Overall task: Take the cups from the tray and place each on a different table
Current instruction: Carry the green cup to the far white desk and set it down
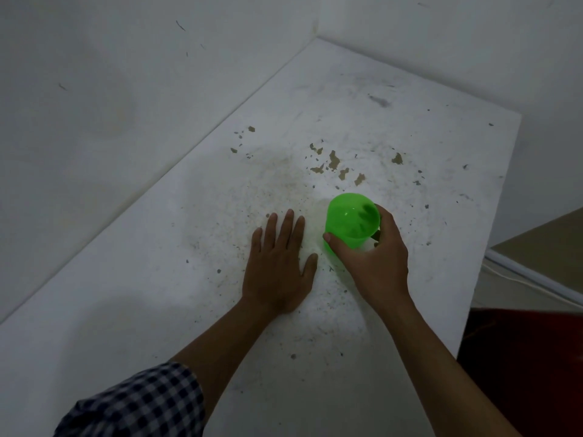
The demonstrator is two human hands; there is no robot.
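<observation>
A translucent green cup (348, 220) stands upright on a worn white table (394, 121), its mouth facing up. My right hand (372, 263) is wrapped around its near side, thumb on the left wall and fingers on the right. Just left of the cup, my left hand (279, 266) lies flat on the table top with its fingers spread and nothing in it. No tray and no other cup is in view.
The table fits into a corner of white walls (110, 105) at the left and back. Its paint is chipped and speckled around the cup. The table's right edge drops to a tan floor (549, 238) with a white strip, and something dark red (530, 357) lies lower right.
</observation>
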